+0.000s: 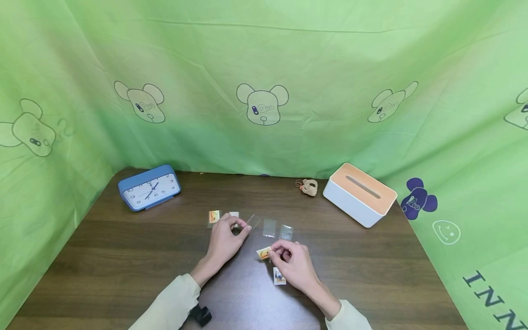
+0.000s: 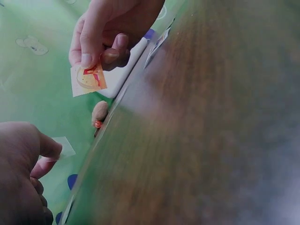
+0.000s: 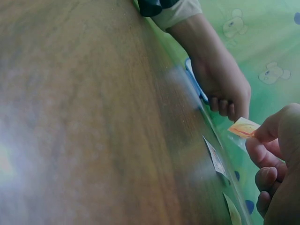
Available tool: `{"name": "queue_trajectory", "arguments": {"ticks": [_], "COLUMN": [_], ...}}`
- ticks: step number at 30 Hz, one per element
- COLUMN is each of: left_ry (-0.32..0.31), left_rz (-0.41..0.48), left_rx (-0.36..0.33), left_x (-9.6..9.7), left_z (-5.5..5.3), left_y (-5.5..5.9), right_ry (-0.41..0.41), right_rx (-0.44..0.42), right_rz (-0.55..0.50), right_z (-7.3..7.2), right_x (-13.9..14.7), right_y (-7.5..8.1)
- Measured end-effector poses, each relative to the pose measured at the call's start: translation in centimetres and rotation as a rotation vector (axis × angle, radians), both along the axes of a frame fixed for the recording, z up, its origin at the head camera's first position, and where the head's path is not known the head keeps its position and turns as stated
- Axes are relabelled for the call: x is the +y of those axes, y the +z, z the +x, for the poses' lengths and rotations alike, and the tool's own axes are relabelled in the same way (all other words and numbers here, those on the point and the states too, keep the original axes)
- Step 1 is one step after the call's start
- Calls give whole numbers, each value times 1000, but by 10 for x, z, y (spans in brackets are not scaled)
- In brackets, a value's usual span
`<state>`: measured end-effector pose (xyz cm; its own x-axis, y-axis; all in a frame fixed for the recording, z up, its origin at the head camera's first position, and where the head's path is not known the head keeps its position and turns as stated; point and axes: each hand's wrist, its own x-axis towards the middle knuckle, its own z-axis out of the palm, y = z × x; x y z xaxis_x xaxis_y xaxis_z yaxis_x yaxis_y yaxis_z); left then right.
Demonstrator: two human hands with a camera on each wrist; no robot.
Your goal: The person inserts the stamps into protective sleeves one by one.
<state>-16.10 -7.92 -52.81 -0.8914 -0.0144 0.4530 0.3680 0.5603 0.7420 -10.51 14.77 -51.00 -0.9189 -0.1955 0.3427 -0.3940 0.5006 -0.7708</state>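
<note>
My left hand [image 1: 224, 238] pinches a small clear plastic sleeve [image 1: 255, 222] between thumb and forefinger; its transparent corner shows past the fingertips in the left wrist view. Between the thumb and fingers of my right hand [image 1: 294, 261] is a yellow-orange stamp [image 1: 263, 253] with a white margin and toothed edges, held up in the left wrist view [image 2: 89, 80]. Below that hand, a blue-and-brown stamp [image 1: 279, 277] lies on the table. Two clear sleeves [image 1: 269, 228] [image 1: 286, 233] lie beyond the hands. An orange stamp in a sleeve [image 1: 214, 217] lies left, beside another sleeved piece [image 1: 234, 214] partly behind my left hand.
A blue clock [image 1: 150, 188] stands at the back left of the brown wooden table [image 1: 123, 275]. At the back right are a white tissue box [image 1: 354, 201] with a wooden lid and a small tan trinket [image 1: 308, 187]. Green curtain [image 1: 264, 55] surrounds the table's far sides.
</note>
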Motion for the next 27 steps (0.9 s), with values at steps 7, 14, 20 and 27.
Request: {"name": "queue_trajectory", "arguments": {"ticks": [7, 14, 20, 27], "left_ry": [6, -25, -101, -182], "left_rz": [-6, 30, 81, 92], "left_rx": [-8, -12, 22, -19], "left_x": [-6, -8, -8, -8], "left_z": [-4, 2, 7, 11], "left_y": [-18, -18, -18, -12], "right_ry": [-10, -32, -49, -61], "right_rx": [32, 25, 53, 94], "right_rz": [-13, -46, -68, -114], "right_z": [0, 1, 0, -1], "right_x": [0, 1, 1, 2], "right_y": [-1, 0, 0, 1]}}
